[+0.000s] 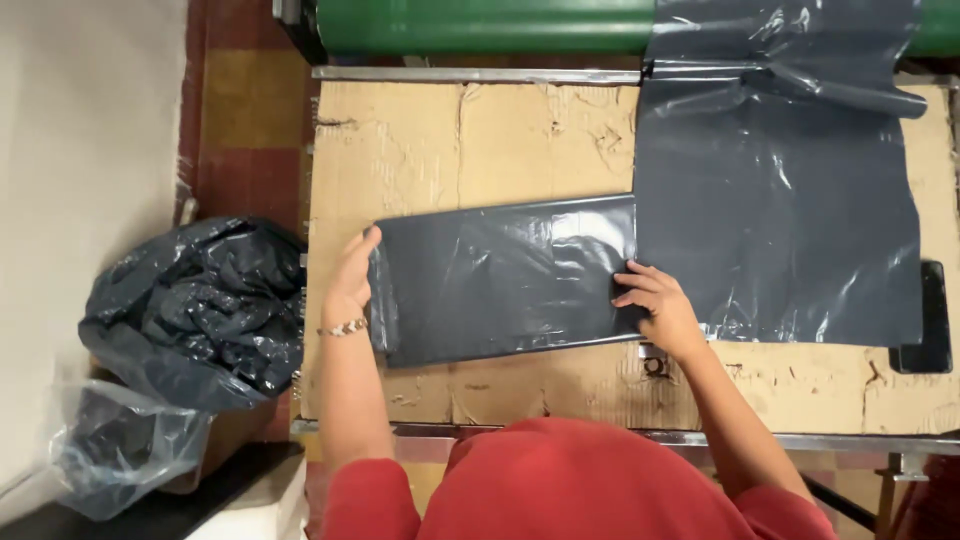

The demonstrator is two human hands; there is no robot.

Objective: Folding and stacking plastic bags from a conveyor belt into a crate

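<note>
Grey plastic bag (500, 280) — both hands flat

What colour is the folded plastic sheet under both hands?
Dark grey, glossy folded plastic sheet; clearest in the head view.

Dark rectangular phone screen (932, 318) at the cardboard-covered table's (450, 140) right edge.
</note>
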